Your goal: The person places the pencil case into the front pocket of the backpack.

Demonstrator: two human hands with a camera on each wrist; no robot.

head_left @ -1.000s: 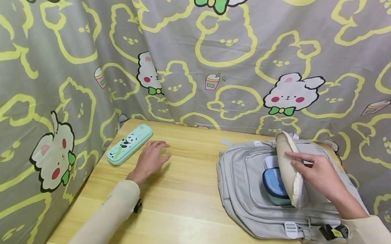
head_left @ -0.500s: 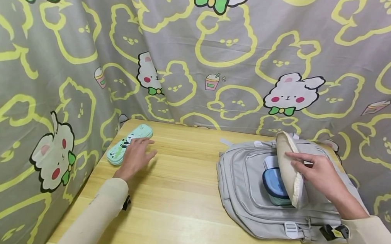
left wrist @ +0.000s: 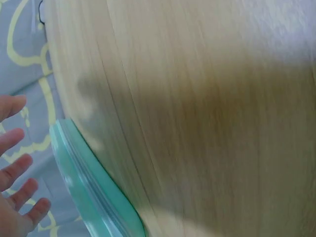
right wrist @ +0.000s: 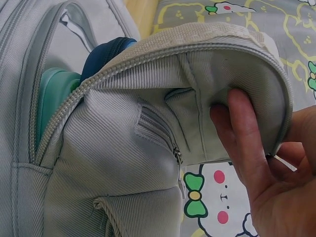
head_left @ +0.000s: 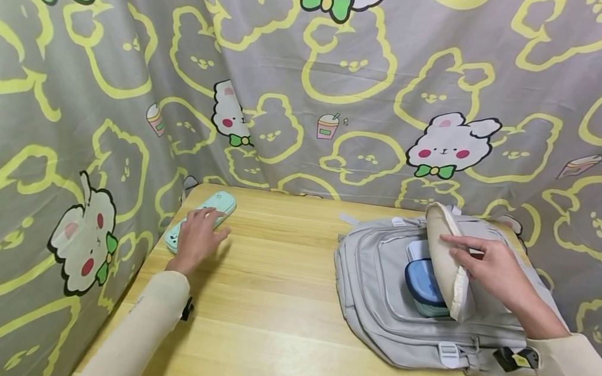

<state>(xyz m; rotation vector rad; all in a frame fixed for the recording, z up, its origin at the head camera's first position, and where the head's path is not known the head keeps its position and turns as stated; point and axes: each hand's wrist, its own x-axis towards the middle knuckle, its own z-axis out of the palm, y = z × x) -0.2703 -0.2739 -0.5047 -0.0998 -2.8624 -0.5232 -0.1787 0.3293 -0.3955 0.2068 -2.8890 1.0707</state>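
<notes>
On the left, the left hand is lying over the green pencil case on the tabletop. Its fingers are spread, and it may only be touching the case, not holding it yet. On the right, the right hand is pinching the flap of the grey backpack, keeping it open. A blue box is sitting inside already. The case is not in yet.

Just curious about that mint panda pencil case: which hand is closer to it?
Left. The left hand rests over the pencil case at the table's far left; the right hand holds the backpack flap open, far across.
</notes>
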